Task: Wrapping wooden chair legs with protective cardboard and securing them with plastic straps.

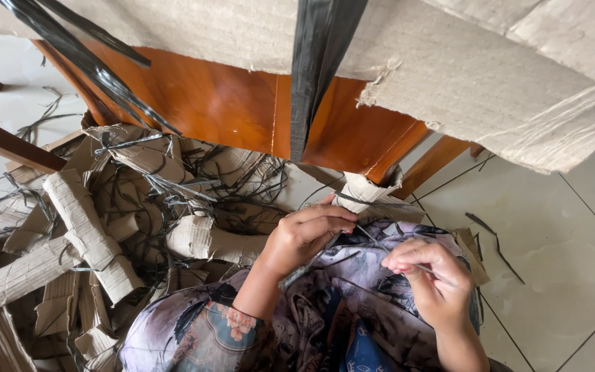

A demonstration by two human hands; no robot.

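1. A large sheet of torn cardboard hangs across the top of the view, covering most of a polished orange-brown wooden piece of furniture. It overhangs the work area and shades it from above.

2. A heap of rolled and folded cardboard scraps, tangled with loose black plastic strapping, fills the floor on the person's left. It lies close beside the left forearm.

3. A wide black strap runs down from the top edge over the furniture front, its long axis nearly vertical, ending just above the hands.

4. A cardboard-wrapped furniture leg stands just ahead of both hands, a thin dark band crossing it.

5. The left hand is curled shut, fingers pressed together around a thin strip of strapping. The strip's long axis slants from the wrapped leg down towards the lap, passing through this fist.

6. The right hand is nearer the body and lower, its thumb and fingers pinching something very fine; whether it is the same strip's other end, I cannot tell. The hands are near each other but apart, over the patterned fabric on the lap.

7. A short stray strap piece lies on the pale floor tiles, well away on the right.
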